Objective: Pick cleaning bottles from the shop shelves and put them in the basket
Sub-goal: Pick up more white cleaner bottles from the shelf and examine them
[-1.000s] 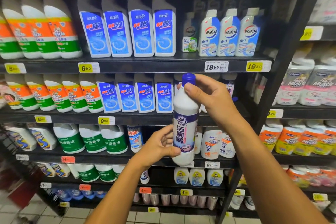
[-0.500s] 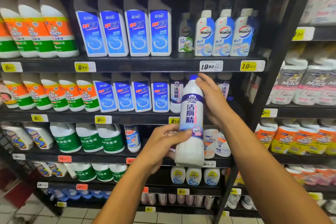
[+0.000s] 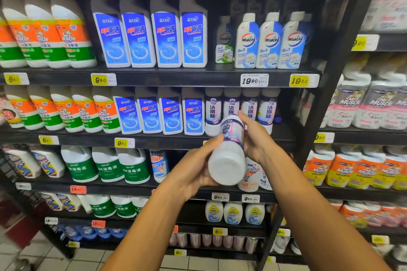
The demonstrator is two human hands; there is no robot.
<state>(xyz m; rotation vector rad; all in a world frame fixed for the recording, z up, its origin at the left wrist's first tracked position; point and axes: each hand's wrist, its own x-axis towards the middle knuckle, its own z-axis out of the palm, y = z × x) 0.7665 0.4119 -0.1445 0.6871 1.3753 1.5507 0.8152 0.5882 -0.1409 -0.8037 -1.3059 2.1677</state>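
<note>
The person holds a white toilet-cleaner bottle in front of the second shelf, tipped so its flat base faces the camera and its neck points at the matching row behind. The left hand cups the lower body; the right hand wraps the upper part. The step in hand looks like carrying a picked bottle away; next it must go down into the basket, which is out of view

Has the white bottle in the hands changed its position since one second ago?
Yes. The white bottle was upright; now it is tipped, base toward the camera, top toward the second shelf.
</note>
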